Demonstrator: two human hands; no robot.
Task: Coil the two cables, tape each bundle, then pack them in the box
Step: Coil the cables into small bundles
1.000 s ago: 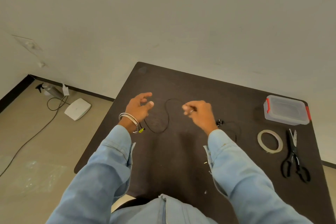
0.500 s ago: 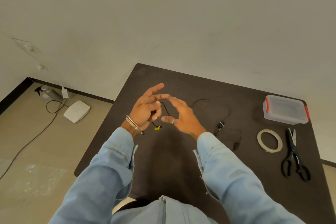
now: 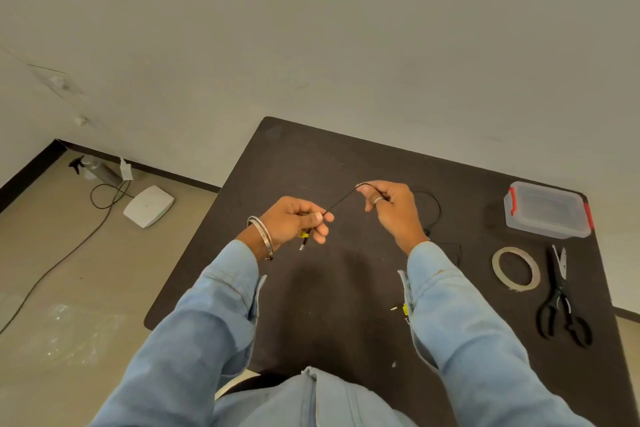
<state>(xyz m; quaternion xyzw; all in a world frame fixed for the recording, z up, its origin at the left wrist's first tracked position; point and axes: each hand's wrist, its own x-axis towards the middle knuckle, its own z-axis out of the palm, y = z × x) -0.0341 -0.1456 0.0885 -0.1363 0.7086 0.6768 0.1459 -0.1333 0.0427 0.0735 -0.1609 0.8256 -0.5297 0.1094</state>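
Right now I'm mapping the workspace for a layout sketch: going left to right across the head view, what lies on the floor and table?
White device on the floor → left hand → right hand → tape roll → scissors.

No text, label, brand, number or sign can be read anywhere in the view. The yellow tag (image 3: 303, 234) on the black cable (image 3: 341, 202), just below the left hand (image 3: 294, 220), is too small to show any print. The clear box (image 3: 548, 210) with red latches at the surface's far right corner, the tape roll (image 3: 515, 268) and the scissors (image 3: 562, 298) carry no legible marking.
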